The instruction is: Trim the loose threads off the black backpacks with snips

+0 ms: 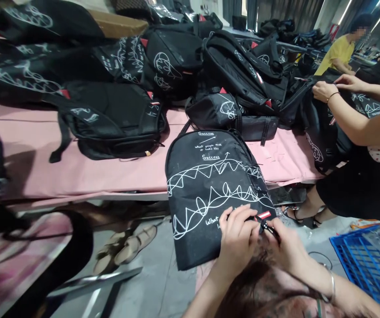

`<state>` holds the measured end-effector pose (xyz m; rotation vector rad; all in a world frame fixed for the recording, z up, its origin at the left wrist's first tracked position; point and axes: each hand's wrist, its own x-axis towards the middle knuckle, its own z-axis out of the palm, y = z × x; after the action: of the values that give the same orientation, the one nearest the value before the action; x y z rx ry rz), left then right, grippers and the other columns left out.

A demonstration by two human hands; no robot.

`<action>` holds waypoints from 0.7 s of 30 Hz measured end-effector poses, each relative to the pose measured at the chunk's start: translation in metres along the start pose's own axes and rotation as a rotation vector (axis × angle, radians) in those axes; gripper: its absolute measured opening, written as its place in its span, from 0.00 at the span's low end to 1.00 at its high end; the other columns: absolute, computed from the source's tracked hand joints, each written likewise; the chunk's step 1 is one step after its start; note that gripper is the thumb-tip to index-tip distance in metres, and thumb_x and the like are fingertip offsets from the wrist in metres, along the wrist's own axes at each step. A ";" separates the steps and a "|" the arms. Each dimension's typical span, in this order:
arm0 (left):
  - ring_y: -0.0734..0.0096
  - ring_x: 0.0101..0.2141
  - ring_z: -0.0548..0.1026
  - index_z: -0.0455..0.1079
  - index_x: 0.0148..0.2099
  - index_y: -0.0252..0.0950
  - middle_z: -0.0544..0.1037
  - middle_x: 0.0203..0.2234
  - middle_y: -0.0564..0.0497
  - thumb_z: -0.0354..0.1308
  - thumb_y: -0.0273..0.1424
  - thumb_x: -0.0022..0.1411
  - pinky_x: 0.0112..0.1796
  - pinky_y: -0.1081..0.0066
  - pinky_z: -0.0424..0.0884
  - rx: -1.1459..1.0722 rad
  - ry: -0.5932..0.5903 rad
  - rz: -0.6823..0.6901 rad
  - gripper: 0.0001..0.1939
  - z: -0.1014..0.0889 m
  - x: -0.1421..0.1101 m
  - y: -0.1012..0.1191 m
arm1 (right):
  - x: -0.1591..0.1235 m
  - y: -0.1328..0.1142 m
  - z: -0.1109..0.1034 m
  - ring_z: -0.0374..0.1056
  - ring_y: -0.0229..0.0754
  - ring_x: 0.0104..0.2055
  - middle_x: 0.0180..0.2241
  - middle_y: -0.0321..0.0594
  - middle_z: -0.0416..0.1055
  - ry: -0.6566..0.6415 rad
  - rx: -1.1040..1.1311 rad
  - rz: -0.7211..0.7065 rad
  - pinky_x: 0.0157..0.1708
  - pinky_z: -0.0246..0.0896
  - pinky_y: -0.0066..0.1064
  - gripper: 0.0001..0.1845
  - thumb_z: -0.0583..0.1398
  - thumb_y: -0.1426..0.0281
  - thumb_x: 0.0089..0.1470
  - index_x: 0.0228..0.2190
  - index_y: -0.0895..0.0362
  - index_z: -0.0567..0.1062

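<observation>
A black backpack with white scribbled lines and the word "Success" leans from the table edge towards my lap. My left hand lies over its lower right part, the fingers closed on the fabric edge beside a red and white label. Close beside it, my right hand is closed around a small black tool, which looks like thread snips. The tool's tip meets the bag's edge near my left fingertips; the exact contact is hidden.
More black backpacks lie along the pink-covered table. At the right a co-worker's hands handle another backpack. A blue plastic crate stands at the lower right. Sandals lie on the floor, and a person in yellow is farther back.
</observation>
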<state>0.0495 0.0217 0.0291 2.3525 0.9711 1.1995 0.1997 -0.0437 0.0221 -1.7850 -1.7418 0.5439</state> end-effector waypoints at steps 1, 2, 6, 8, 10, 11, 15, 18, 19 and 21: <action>0.64 0.45 0.69 0.66 0.31 0.38 0.74 0.37 0.50 0.52 0.23 0.56 0.50 0.55 0.56 -0.082 -0.017 0.011 0.05 -0.003 0.000 0.002 | 0.003 0.006 -0.007 0.65 0.38 0.27 0.28 0.37 0.70 -0.005 0.072 0.022 0.27 0.58 0.27 0.07 0.51 0.69 0.57 0.36 0.55 0.67; 0.64 0.45 0.69 0.66 0.31 0.38 0.74 0.38 0.49 0.53 0.24 0.56 0.49 0.57 0.59 -0.165 -0.056 0.036 0.04 -0.006 -0.001 0.004 | 0.007 0.013 -0.014 0.65 0.38 0.27 0.28 0.37 0.70 -0.003 0.142 0.051 0.27 0.59 0.27 0.08 0.53 0.66 0.56 0.37 0.55 0.68; 0.61 0.51 0.64 0.67 0.44 0.38 0.63 0.54 0.42 0.53 0.24 0.55 0.47 0.62 0.65 -0.293 -0.314 0.110 0.13 -0.017 -0.004 0.011 | 0.025 0.059 -0.038 0.59 0.34 0.24 0.25 0.34 0.66 -0.092 0.463 0.189 0.22 0.53 0.24 0.15 0.57 0.60 0.52 0.37 0.58 0.70; 0.58 0.54 0.61 0.66 0.47 0.39 0.58 0.57 0.41 0.54 0.24 0.55 0.49 0.60 0.64 -0.284 -0.355 0.078 0.16 -0.018 -0.007 0.009 | 0.033 0.084 -0.043 0.52 0.31 0.19 0.19 0.30 0.59 -0.212 0.622 0.265 0.17 0.46 0.23 0.17 0.58 0.58 0.51 0.37 0.59 0.70; 0.61 0.52 0.65 0.67 0.41 0.39 0.67 0.51 0.44 0.54 0.24 0.55 0.49 0.61 0.65 -0.318 -0.298 0.022 0.10 -0.018 -0.011 0.003 | 0.039 0.102 -0.043 0.44 0.28 0.16 0.16 0.26 0.52 -0.302 0.718 0.315 0.15 0.39 0.22 0.18 0.58 0.57 0.50 0.35 0.59 0.70; 0.62 0.50 0.67 0.67 0.38 0.40 0.70 0.47 0.46 0.53 0.23 0.56 0.48 0.61 0.66 -0.336 -0.251 -0.012 0.09 -0.018 -0.014 0.000 | 0.042 0.108 -0.042 0.42 0.28 0.16 0.15 0.25 0.51 -0.331 0.739 0.318 0.15 0.37 0.22 0.18 0.59 0.56 0.49 0.34 0.60 0.70; 0.63 0.50 0.67 0.63 0.48 0.38 0.69 0.49 0.43 0.53 0.23 0.56 0.46 0.62 0.67 -0.334 -0.109 -0.179 0.16 -0.020 -0.022 -0.010 | 0.051 0.113 -0.042 0.46 0.29 0.18 0.18 0.29 0.56 -0.371 0.689 0.232 0.17 0.40 0.22 0.18 0.60 0.57 0.48 0.30 0.60 0.72; 0.63 0.46 0.70 0.67 0.43 0.39 0.72 0.45 0.44 0.53 0.25 0.56 0.45 0.63 0.69 -0.313 -0.074 -0.264 0.11 -0.022 -0.024 -0.010 | 0.059 0.109 -0.044 0.51 0.30 0.21 0.21 0.32 0.61 -0.387 0.638 0.171 0.20 0.45 0.23 0.17 0.60 0.57 0.48 0.30 0.60 0.73; 0.64 0.44 0.71 0.68 0.40 0.38 0.73 0.43 0.45 0.53 0.25 0.57 0.43 0.64 0.69 -0.313 -0.064 -0.284 0.08 -0.023 -0.024 -0.010 | 0.062 0.107 -0.045 0.53 0.31 0.22 0.23 0.33 0.63 -0.396 0.637 0.159 0.21 0.47 0.23 0.17 0.60 0.57 0.48 0.30 0.60 0.73; 0.65 0.42 0.72 0.69 0.36 0.38 0.74 0.40 0.46 0.54 0.26 0.57 0.42 0.65 0.70 -0.324 -0.040 -0.313 0.05 -0.023 -0.024 -0.010 | 0.065 0.105 -0.046 0.56 0.32 0.24 0.24 0.34 0.65 -0.407 0.641 0.138 0.23 0.50 0.24 0.17 0.61 0.58 0.47 0.30 0.60 0.73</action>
<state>0.0169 0.0119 0.0233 1.8868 1.0008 1.0878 0.3136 0.0173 -0.0054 -1.3898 -1.4450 1.4232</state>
